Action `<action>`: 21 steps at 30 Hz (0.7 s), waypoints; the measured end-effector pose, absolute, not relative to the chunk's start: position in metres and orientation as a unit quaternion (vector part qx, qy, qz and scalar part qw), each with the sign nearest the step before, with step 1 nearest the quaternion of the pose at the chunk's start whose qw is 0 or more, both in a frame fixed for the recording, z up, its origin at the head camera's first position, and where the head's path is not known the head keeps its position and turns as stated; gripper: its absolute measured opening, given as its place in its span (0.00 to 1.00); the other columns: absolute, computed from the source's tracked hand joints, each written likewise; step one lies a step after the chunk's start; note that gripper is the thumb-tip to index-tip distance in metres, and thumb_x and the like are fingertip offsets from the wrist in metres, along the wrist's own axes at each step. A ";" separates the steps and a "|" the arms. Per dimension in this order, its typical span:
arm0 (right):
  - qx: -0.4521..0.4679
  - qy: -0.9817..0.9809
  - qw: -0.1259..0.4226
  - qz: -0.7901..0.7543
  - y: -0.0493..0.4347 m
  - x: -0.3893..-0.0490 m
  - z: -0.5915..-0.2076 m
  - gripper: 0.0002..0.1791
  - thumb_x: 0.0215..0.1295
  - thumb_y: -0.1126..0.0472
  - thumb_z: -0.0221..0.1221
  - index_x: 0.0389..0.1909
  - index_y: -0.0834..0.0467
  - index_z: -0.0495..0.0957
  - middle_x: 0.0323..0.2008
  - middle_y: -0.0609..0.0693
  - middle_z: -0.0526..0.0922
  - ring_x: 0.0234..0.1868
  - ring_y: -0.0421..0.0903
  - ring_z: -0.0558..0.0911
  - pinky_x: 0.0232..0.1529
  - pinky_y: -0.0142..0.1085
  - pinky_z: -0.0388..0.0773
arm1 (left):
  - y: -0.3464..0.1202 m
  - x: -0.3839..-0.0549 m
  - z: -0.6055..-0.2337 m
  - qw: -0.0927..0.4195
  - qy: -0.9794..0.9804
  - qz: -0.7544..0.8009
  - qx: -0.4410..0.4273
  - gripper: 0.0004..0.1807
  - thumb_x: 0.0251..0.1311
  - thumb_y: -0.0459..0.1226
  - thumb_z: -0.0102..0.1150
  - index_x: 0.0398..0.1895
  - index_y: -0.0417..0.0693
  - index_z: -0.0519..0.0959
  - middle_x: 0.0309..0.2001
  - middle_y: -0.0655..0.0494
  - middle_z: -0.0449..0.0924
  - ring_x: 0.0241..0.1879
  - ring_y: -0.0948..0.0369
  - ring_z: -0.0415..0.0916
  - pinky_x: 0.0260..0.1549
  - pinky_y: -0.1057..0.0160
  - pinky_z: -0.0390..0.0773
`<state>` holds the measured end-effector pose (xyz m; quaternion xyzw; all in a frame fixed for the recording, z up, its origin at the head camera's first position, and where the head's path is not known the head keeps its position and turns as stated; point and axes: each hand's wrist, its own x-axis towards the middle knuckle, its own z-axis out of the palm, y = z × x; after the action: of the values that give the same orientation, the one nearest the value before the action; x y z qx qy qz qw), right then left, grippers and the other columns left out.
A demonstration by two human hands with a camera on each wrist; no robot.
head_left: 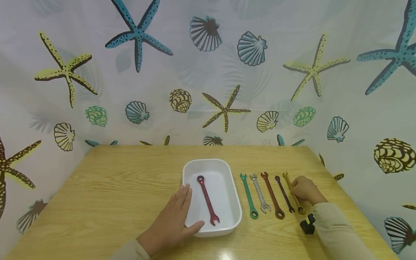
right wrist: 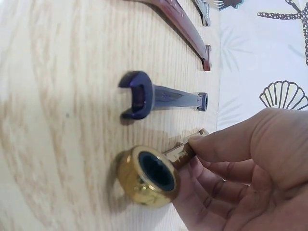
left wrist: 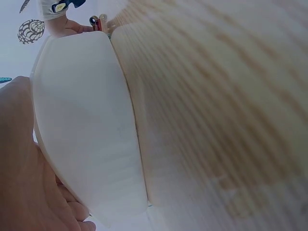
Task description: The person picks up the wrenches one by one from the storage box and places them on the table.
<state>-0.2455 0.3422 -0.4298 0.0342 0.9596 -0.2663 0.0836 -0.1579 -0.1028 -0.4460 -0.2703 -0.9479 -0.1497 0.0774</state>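
On the right of the head view, my right hand (head_left: pixel 305 189) pinches the shank of a gold combination wrench (head_left: pixel 297 202) between thumb and fingers. Close up in the right wrist view, the wrench's ring end (right wrist: pixel 148 177) points toward the camera, near a dark purple wrench (right wrist: pixel 168 97). My left hand (head_left: pixel 170 220) rests with fingers stretched out against the left rim of a white tray (head_left: pixel 224 187), its thumb over the near corner. Inside the tray lies a dark red wrench (head_left: pixel 208 200), ring end at the far side.
Left of the gold wrench, a green wrench (head_left: pixel 248 195), a silver wrench (head_left: pixel 259 191) and a reddish-brown wrench (head_left: pixel 273 195) lie in a row with the purple one on the wooden table (head_left: pixel 130 180). A curtain (head_left: pixel 208 76) with starfish and shells hangs behind and beside the table.
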 end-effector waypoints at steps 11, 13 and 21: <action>0.036 0.975 0.065 -0.211 0.338 -0.242 -0.427 0.08 0.52 0.70 0.51 0.27 0.70 0.77 0.19 0.52 0.76 0.15 0.42 0.71 0.17 0.33 0.69 | -0.103 -0.158 -0.446 0.073 -0.949 -0.151 -0.267 0.52 0.61 0.65 0.46 0.73 0.34 0.50 0.75 0.41 0.46 0.74 0.49 0.42 0.69 0.47 0.52; 0.036 0.976 0.060 -0.204 0.338 -0.241 -0.426 0.11 0.52 0.69 0.53 0.31 0.74 0.78 0.24 0.59 0.80 0.18 0.43 0.74 0.19 0.35 0.72 | -0.103 -0.158 -0.447 0.075 -0.949 -0.150 -0.267 0.52 0.61 0.65 0.46 0.73 0.33 0.50 0.75 0.41 0.46 0.74 0.49 0.42 0.69 0.47 0.52; 0.035 0.978 0.057 -0.199 0.338 -0.241 -0.425 0.14 0.52 0.68 0.55 0.37 0.73 0.80 0.31 0.62 0.82 0.23 0.47 0.76 0.25 0.40 0.74 | -0.103 -0.158 -0.446 0.069 -0.950 -0.151 -0.264 0.52 0.61 0.65 0.46 0.74 0.34 0.49 0.75 0.41 0.44 0.75 0.49 0.42 0.69 0.47 0.51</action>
<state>-0.2409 0.3375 -0.4247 0.0348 0.9778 -0.1986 0.0569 -0.1582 -0.1026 -0.4465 -0.2641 -0.9500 -0.1515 0.0688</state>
